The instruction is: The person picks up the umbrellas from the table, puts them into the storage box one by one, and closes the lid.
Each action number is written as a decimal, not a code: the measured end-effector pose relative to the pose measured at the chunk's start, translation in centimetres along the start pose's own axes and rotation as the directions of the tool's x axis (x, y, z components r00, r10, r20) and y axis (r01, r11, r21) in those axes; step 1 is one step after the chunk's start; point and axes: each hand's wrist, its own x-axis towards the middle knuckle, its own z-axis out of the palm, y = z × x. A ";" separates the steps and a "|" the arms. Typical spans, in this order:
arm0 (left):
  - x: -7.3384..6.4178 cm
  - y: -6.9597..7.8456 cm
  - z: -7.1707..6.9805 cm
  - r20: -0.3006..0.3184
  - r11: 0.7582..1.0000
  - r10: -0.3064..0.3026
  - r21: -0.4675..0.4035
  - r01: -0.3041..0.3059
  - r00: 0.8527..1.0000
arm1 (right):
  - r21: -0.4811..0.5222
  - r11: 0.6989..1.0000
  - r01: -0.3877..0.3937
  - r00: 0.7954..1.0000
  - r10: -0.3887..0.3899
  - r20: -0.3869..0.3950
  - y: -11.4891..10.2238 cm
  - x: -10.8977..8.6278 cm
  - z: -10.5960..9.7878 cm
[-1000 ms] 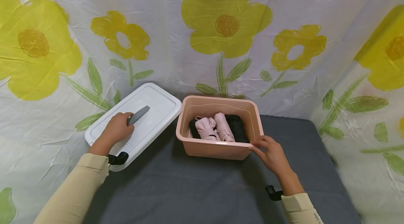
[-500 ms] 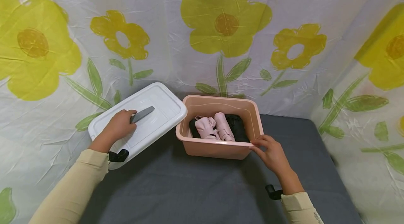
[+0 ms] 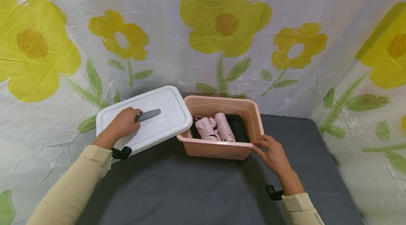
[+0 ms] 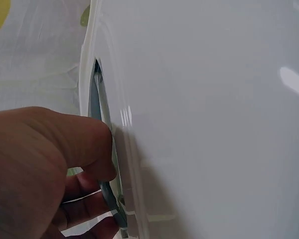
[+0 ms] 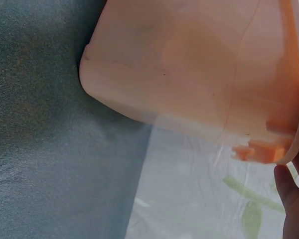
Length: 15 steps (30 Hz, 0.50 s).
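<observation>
A white lid (image 3: 172, 103) with a grey handle (image 3: 150, 114) hangs tilted at the left, its right end overlapping the bin's left rim in the head view. My left hand (image 3: 123, 124) grips that handle; in the left wrist view the thumb and fingers wrap it beside the lid's glossy surface (image 4: 214, 99). The salmon-pink bin (image 3: 219, 150) stands uncovered over most of its top. Inside lie two pale pink rolled bundles like folded umbrellas (image 3: 224, 126), with black bundles (image 3: 238, 128) at either side. With thumb and fingers my right hand (image 3: 274, 154) pinches the bin's front right rim corner.
Dark grey cloth (image 3: 196, 189) covers the table beneath the bin. Behind and at both sides hangs a whitish curtain (image 3: 171, 42) printed with yellow flowers, close to the bin's far side. A black wrist mount (image 3: 274, 193) sits on the right wrist.
My left hand has carried the lid to the right and turned it, so it now overlaps the bin's left edge more. The right hand and the bin have stayed in place.
</observation>
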 end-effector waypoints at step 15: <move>2.0 0.8 0.4 0.044 0.996 0.080 0.045 -0.082 0.996 | 0.020 1.000 -0.006 1.000 0.006 -0.003 0.1 -0.1 0.0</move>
